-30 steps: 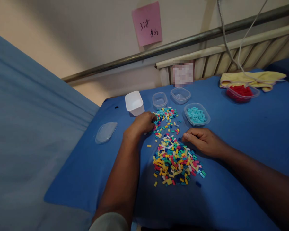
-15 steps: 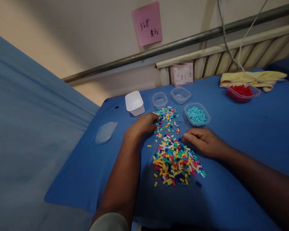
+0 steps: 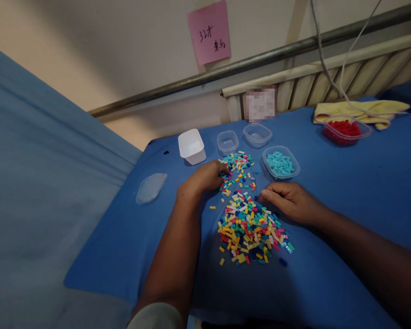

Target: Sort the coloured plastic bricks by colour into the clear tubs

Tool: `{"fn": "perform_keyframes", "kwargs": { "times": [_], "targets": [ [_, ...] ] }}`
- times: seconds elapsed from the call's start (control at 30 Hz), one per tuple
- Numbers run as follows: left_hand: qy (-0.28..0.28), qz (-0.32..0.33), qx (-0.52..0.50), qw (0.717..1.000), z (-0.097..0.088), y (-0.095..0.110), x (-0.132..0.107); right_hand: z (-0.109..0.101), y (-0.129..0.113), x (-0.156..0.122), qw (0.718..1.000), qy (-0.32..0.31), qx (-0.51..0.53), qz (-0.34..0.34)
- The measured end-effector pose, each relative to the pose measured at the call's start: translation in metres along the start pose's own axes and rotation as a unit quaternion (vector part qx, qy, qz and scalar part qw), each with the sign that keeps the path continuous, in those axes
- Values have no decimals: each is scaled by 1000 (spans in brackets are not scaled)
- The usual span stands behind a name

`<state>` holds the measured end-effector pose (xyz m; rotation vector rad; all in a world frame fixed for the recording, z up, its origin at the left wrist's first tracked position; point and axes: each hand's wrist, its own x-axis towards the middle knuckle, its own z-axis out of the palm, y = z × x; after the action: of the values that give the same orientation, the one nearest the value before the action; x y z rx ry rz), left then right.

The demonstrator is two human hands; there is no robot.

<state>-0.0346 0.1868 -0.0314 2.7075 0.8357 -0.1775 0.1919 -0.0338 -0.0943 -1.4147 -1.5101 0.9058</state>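
Small toy building bricks in many colours lie loose in two joined heaps, a large near heap [image 3: 248, 230] and a smaller far heap [image 3: 239, 162]. My left hand [image 3: 208, 176] is at the left side of the far heap, fingers bent down against the bricks and closed; their tips are partly hidden, so what they grip does not show. On the right, between the near heap and a clear tub of turquoise bricks [image 3: 280, 163], rests my right hand [image 3: 291, 201]. Its fingers are curled with the thumb pressed to them; anything inside is hidden.
Behind the heaps stand a white box [image 3: 192, 147] and two clear tubs, one left [image 3: 228, 144], one right [image 3: 257, 136]. A clear lid [image 3: 151, 188] lies at left. Far right are a tub of red pieces [image 3: 345, 131] and a yellow cloth [image 3: 363, 109]. A blue curtain [image 3: 48, 183] hangs left.
My left hand's fingertips have shifted very slightly at the far heap. My right hand stays where it was, and the heaps look the same.
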Motion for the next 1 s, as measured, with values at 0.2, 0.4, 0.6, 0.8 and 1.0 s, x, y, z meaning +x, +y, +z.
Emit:
{"fn": "perform_keyframes", "kwargs": {
  "times": [0.2, 0.4, 0.6, 0.8, 1.0],
  "targets": [
    [-13, -20, 15, 1000, -2, 0, -2, -1, 0, 0, 1000, -5, -3, 0],
    [15, -40, 14, 999, -1, -2, -1, -1, 0, 0, 1000, -3, 2, 5],
    [66, -41, -130, 988, 1, -8, -2, 0, 1, 1, 1000, -18, -2, 7],
    [108, -95, -457, 878, 1, 1, 0, 0, 0, 0, 1000, -15, 1, 10],
    [131, -154, -578, 791, -3, 5, -1, 0, -1, 0, 1000, -18, 5, 4]
  ]
}}
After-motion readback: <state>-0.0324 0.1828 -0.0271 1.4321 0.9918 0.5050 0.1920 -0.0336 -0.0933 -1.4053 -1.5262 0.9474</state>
